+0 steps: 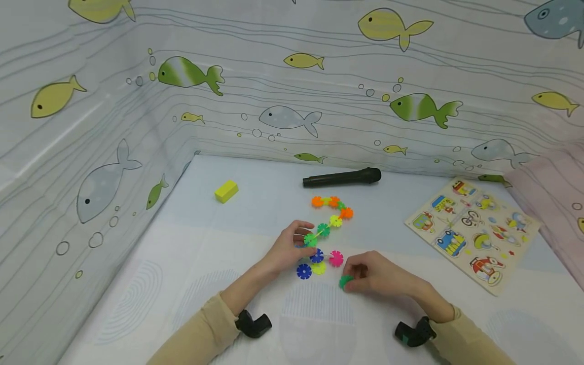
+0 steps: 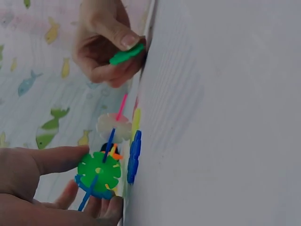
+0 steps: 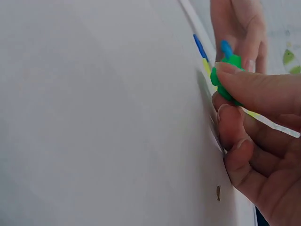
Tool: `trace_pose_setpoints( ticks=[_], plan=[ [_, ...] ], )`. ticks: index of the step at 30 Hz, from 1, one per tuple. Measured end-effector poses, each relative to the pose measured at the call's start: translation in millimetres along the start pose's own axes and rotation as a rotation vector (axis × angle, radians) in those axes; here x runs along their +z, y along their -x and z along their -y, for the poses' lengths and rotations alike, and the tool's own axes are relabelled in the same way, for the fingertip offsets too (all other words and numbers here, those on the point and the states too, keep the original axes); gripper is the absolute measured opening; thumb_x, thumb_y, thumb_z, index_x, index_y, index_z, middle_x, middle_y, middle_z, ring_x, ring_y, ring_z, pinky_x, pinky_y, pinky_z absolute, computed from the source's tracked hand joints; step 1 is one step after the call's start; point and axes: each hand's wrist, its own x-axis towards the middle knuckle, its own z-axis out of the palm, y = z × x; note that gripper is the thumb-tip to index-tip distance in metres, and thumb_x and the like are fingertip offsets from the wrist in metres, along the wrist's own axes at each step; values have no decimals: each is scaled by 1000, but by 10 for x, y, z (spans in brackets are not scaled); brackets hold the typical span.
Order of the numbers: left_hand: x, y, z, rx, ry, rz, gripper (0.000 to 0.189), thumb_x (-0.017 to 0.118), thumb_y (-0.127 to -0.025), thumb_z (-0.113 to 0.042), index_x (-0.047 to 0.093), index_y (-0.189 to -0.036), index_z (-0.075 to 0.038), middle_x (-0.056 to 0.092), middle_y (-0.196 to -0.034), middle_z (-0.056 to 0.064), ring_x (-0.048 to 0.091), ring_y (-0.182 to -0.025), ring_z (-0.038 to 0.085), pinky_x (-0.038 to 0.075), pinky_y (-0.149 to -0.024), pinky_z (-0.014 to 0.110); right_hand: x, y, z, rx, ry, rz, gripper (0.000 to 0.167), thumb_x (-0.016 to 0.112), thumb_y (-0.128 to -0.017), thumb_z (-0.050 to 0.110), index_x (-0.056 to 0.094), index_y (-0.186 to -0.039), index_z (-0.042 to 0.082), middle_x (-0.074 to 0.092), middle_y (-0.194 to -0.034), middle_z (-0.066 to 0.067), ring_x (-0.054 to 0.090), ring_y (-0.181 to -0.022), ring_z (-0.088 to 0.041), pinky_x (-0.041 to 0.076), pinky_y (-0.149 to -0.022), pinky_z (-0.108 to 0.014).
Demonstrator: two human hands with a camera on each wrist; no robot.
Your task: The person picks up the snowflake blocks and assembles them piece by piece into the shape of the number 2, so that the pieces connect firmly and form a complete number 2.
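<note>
A curving chain of notched plastic snowflake discs [image 1: 323, 230], in orange, green, yellow, blue and pink, lies on the table. My left hand [image 1: 284, 249] holds its near part, with thumb and fingers about a green disc [image 2: 99, 170] and a blue one [image 2: 94, 187] in the left wrist view. To the right, my right hand [image 1: 382, 275] pinches a single green disc [image 1: 345, 282] between thumb and fingers, apart from the chain. A pink disc [image 1: 336, 258] faces that hand from the chain's end. Just below the left hand are a dark blue disc [image 1: 304, 271] and a yellow disc [image 1: 319, 268].
Behind the chain lies a black microphone [image 1: 342, 177]. A yellow block [image 1: 226, 191] sits at the back left, and a wooden picture puzzle board [image 1: 511, 243] lies at the right. Fish-patterned sheeting [image 1: 255, 86] rises along the table's back and left sides.
</note>
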Motion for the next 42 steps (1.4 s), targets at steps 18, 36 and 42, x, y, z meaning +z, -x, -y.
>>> trace_pose_setpoints(
  ticks=[18, 36, 42],
  plan=[
    [43, 30, -51, 289, -244, -106, 48, 76, -86, -14, 58, -130, -7, 60, -130, 11, 50, -124, 34, 44, -105, 51, -204, -50, -98, 39, 147, -302, 10, 72, -92, 17, 78, -99, 14, 62, -83, 8, 54, -77, -8, 48, -69, -21],
    [132, 60, 7, 327, -509, -21, 39, 79, -86, -20, 66, -122, -13, 66, -122, 3, 54, -122, 27, 50, -101, 46, -121, -53, -121, 69, 110, -272, 13, 72, -93, 21, 78, -103, 15, 70, -87, 9, 57, -75, -8, 51, -66, -21],
    [145, 78, 19, 349, -476, -41, 39, 80, -85, -17, 66, -121, -13, 64, -124, 7, 48, -127, 31, 45, -104, 54, -109, -54, -121, 28, 87, -262, 12, 71, -93, 19, 78, -103, 14, 70, -86, 9, 57, -74, -7, 51, -65, -21]
  ],
)
